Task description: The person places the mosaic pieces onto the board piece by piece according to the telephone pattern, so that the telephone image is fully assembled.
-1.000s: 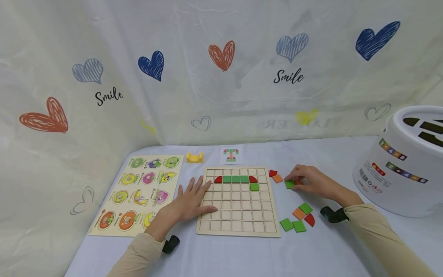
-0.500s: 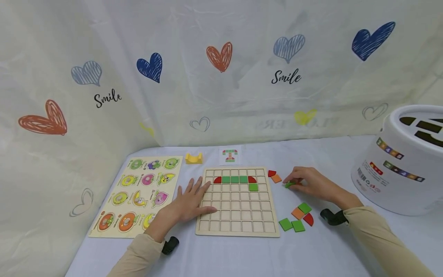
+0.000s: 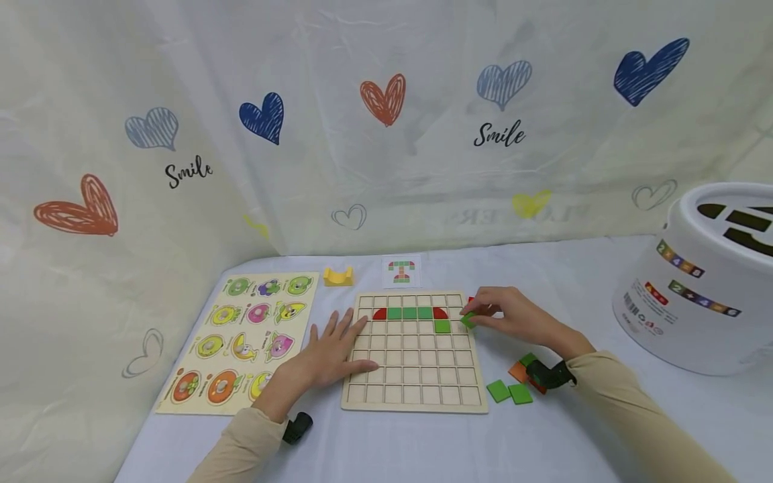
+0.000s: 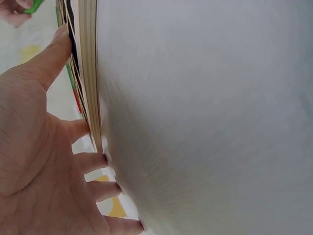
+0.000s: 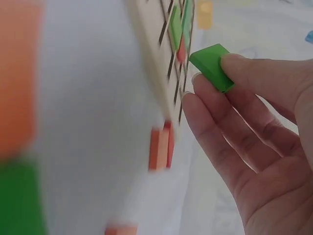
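Wrist cam [image 3: 548,374] part-hiding pcs [image 3: 517,371], bucket [image 3: 682,302] R

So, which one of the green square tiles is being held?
The green square tile pinched in the right hand; every other visible green tile lies on the wooden grid board or the white tablecloth.

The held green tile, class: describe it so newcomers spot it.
Find the wooden grid board on the white cloth. Near its right edge, the right hand pinches one green tile. Other green tiles lie on the board or cloth; only this one is held.
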The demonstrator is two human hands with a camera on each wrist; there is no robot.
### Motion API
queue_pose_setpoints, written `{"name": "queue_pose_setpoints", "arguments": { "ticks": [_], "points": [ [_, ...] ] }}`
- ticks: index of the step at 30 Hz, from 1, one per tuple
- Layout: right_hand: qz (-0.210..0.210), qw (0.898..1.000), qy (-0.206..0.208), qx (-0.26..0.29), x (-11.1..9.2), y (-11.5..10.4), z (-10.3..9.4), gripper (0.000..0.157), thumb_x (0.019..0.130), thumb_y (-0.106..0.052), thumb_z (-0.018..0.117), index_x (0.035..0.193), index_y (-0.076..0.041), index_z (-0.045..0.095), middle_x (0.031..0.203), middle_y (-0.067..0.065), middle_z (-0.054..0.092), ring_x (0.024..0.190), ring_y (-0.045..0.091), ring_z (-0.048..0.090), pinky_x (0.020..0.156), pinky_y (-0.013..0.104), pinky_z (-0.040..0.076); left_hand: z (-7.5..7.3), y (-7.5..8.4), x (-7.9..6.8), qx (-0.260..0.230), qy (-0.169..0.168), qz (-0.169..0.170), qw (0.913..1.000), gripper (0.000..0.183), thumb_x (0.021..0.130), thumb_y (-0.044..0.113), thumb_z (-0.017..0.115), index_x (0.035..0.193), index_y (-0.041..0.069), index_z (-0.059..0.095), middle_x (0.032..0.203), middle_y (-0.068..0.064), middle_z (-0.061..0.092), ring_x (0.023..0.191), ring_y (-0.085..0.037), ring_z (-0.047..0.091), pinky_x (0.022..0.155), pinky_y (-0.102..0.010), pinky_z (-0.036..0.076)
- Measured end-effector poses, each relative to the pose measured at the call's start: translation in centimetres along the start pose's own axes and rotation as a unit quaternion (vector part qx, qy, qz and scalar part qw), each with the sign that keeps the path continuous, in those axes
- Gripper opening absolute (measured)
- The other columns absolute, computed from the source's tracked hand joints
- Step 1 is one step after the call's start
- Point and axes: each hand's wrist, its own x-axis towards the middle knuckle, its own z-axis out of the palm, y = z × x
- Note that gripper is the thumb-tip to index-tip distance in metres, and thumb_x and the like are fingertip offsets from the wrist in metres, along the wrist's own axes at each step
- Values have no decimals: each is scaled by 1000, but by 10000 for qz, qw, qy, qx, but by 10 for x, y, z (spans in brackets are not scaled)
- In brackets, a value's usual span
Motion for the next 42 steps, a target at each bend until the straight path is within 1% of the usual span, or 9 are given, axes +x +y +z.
{"name": "queue_pose_setpoints", "arguments": {
  "ticks": [3, 6, 10, 15, 21, 28, 30, 35, 42],
  "points": [
    [-104, 9994, -68, 329, 14, -6, 9, 19, 91, 0, 79, 109, -4, 76, 101, 1, 75, 88, 14, 70, 79, 30, 59, -1, 0, -1, -42, -6, 13, 10000, 93, 98, 65, 60, 168, 14, 24, 174, -20, 10, 159, -47, 3, 117, -78, 4],
    [-169, 9975, -91, 677, 29, -12, 20, 17, 91, 0, 80, 107, -5, 75, 104, 4, 77, 89, 16, 72, 81, 31, 60, -2, 1, -2, -47, -3, 33, 10000, 93, 99, 64, 60, 168, 13, 24, 174, -20, 11, 159, -47, 4, 117, -78, 5],
    [-450, 9940, -38, 992, 47, -22, 34, 16, 89, 0, 81, 103, -5, 76, 101, 5, 76, 89, 19, 72, 83, 35, 61, -2, 1, -2, -19, -2, 33, 10000, 93, 99, 64, 59, 168, 13, 24, 174, -21, 12, 159, -48, 6, 117, -78, 6],
    [-646, 9899, -41, 1264, 67, -32, 50, 15, 89, 2, 80, 103, -2, 78, 99, 8, 74, 90, 22, 71, 80, 36, 62, -2, 1, -1, 12, -43, -12, 10000, 93, 99, 66, 58, 168, 14, 24, 174, -19, 11, 159, -47, 5, 118, -77, 6],
    [-563, 9908, -165, 1217, 84, -37, 69, 15, 93, 3, 76, 108, 3, 78, 102, 10, 74, 93, 22, 70, 85, 33, 61, -2, 1, -1, 32, -35, -28, 10000, 93, 98, 66, 59, 168, 14, 24, 174, -19, 11, 159, -46, 5, 118, -77, 6],
    [-337, 9930, -79, 1131, 97, -41, 87, 19, 93, 3, 76, 111, 2, 78, 107, 8, 76, 99, 20, 71, 88, 31, 60, -2, 0, -1, 118, -19, -10, 9999, 93, 99, 67, 58, 168, 15, 24, 174, -18, 10, 159, -46, 5, 118, -77, 6],
    [-345, 9930, -42, 1128, 100, -41, 90, 19, 92, 3, 77, 111, 1, 78, 106, 8, 77, 99, 20, 71, 87, 32, 60, -2, 0, 0, 108, -17, 0, 9999, 93, 99, 67, 57, 168, 14, 25, 174, -19, 11, 159, -47, 6, 118, -77, 7],
    [-322, 9948, 4, 969, 106, -40, 97, 17, 93, 2, 76, 110, 0, 79, 104, 8, 76, 96, 16, 70, 84, 28, 60, -1, 0, 0, 84, -25, -4, 10000, 94, 98, 67, 58, 167, 13, 25, 174, -19, 11, 159, -47, 6, 117, -78, 7],
    [-186, 9959, -63, 887, 108, -41, 101, 18, 94, 2, 75, 112, -1, 79, 105, 7, 75, 96, 14, 70, 84, 26, 59, -3, 1, -2, 89, -24, -17, 10000, 93, 99, 66, 58, 167, 12, 26, 174, -19, 12, 159, -47, 7, 117, -77, 8]
  ]
}}
